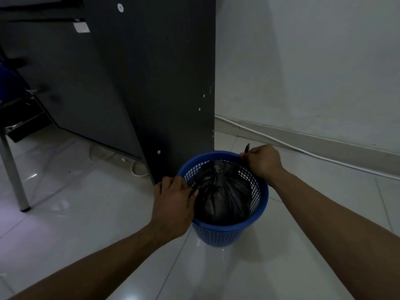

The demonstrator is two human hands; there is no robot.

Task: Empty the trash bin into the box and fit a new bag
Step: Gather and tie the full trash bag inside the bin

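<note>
Two hands closed their grip on the black bag [223, 191], which sat inside the blue bin [225, 232]: left hand [173, 204] at the bin's near-left rim, right hand [263, 162] at its far rim. The thin plastic risked tearing, or the light bin lifting too.

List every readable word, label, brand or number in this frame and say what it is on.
No text can be read in this view.
White sticker on the dark desk panel: looks blank or too blurred to read.
Round white tag higher on the same panel: no legible mark.
Blue bin and black bag: no visible print.
</note>
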